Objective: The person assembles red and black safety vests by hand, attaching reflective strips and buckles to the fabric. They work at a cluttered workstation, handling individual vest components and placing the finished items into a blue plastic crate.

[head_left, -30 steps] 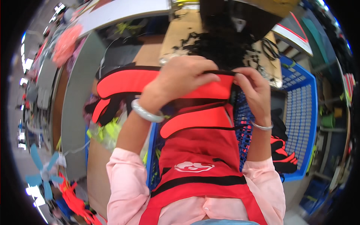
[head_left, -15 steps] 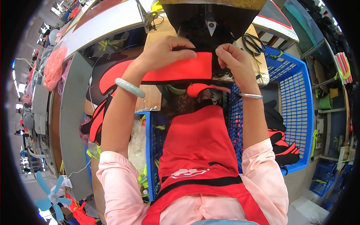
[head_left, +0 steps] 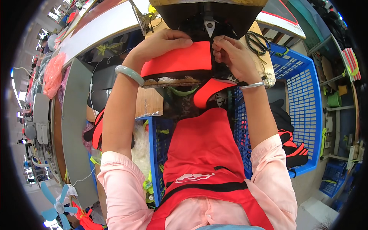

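Observation:
A wide orange-red fabric piece [head_left: 182,59] with black edging lies under the dark sewing machine head [head_left: 180,21]. Along its far left edge my left hand [head_left: 163,44] rests, thumb and fingers closed on the fabric. My right hand [head_left: 239,57] is closed by the pointed metal part [head_left: 209,27] of the machine, just past the fabric's right edge. Its fingertips are pinched together, and what they hold is hidden. Below, a curved orange-red strip [head_left: 207,92] hangs off the machine's near edge, above my red apron [head_left: 203,142].
Black-handled scissors [head_left: 257,43] lie on the wooden top at right. A blue plastic basket [head_left: 316,111] there holds black and orange-red pieces [head_left: 293,147]. On the left are a grey panel [head_left: 78,126], more cut pieces [head_left: 99,128] and a blue fan [head_left: 58,207].
The orange-red fabric has slid away from me, and its left part has drawn in. Both hands moved slightly left and away. The hanging strip now shows larger, near my right wrist.

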Available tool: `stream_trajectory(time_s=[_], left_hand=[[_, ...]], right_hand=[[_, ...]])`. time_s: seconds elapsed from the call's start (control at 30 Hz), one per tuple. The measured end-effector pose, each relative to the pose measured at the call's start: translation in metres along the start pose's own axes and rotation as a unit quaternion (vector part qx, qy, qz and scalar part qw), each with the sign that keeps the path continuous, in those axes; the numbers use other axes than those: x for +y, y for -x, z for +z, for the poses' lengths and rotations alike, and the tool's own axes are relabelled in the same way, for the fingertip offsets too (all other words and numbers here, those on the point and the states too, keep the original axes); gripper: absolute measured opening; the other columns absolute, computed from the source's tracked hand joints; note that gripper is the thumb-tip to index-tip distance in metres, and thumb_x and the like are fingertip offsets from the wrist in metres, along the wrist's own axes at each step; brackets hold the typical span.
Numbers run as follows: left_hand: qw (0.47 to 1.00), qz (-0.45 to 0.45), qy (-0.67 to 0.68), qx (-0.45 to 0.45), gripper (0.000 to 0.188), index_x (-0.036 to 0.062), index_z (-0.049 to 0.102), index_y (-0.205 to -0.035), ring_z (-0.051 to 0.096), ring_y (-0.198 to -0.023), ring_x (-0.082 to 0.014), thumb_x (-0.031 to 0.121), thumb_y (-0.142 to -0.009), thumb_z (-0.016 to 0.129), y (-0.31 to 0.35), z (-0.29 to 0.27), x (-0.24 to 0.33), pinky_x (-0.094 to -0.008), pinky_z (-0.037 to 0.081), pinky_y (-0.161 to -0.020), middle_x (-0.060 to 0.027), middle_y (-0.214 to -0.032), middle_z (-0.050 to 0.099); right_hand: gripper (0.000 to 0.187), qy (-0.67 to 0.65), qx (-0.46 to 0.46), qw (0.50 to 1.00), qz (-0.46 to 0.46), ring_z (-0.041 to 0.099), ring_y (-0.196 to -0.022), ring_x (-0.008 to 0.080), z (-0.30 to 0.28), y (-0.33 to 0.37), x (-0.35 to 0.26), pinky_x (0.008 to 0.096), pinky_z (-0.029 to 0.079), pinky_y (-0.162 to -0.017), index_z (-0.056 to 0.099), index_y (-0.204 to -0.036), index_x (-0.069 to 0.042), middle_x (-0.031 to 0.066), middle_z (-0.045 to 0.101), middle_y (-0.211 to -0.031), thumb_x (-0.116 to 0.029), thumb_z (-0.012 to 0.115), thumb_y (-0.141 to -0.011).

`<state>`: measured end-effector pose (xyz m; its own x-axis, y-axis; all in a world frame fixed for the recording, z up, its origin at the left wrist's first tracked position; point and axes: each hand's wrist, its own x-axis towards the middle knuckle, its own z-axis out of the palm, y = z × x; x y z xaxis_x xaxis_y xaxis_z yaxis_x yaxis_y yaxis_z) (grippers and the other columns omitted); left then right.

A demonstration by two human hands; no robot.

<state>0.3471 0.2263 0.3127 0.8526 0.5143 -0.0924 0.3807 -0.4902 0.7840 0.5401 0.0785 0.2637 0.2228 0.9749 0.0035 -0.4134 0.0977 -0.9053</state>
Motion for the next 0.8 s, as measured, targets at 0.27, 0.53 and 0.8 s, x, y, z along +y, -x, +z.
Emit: stream_trajectory(time_s=[0.27,0.53,0.8], left_hand=[[1.000,0.015,0.019,0.013,0.040,0.0032,0.068,-0.111,0.058,-0.090,-0.0083,0.038,-0.092,0.066,-0.008,-0.001,-0.006,-0.0228,0.046,-0.083,0.0001,-0.095,0.067],[0.998,0.019,0.004,0.057,0.041,-0.0004,0.066,-0.113,0.056,-0.093,-0.0071,0.035,-0.091,0.067,0.000,-0.001,0.005,-0.0231,0.045,-0.086,-0.0006,-0.098,0.066],[0.996,0.034,0.080,0.036,0.030,-0.0038,0.065,-0.109,0.056,-0.085,-0.0054,0.021,-0.092,0.068,0.056,0.003,0.004,-0.0223,0.047,-0.078,0.0020,-0.091,0.064]], right_hand=[[0.011,-0.050,-0.009,0.999,0.010,0.050,-0.065,0.0073,-0.003,-0.010,0.000,0.0238,0.044,-0.059,0.061,-0.088,-0.006,-0.0018,0.055,-0.078,-0.017,0.062,-0.092],[0.014,-0.084,-0.001,0.996,-0.014,0.051,-0.066,0.0093,-0.010,-0.010,-0.009,0.0254,0.044,-0.062,0.061,-0.091,-0.003,-0.0005,0.056,-0.080,-0.017,0.062,-0.093],[0.032,0.244,0.108,0.958,-0.102,0.062,-0.093,0.0142,-0.067,0.091,0.029,0.0273,0.050,-0.081,0.059,-0.126,-0.001,0.0076,0.066,-0.108,-0.013,0.052,-0.098]])
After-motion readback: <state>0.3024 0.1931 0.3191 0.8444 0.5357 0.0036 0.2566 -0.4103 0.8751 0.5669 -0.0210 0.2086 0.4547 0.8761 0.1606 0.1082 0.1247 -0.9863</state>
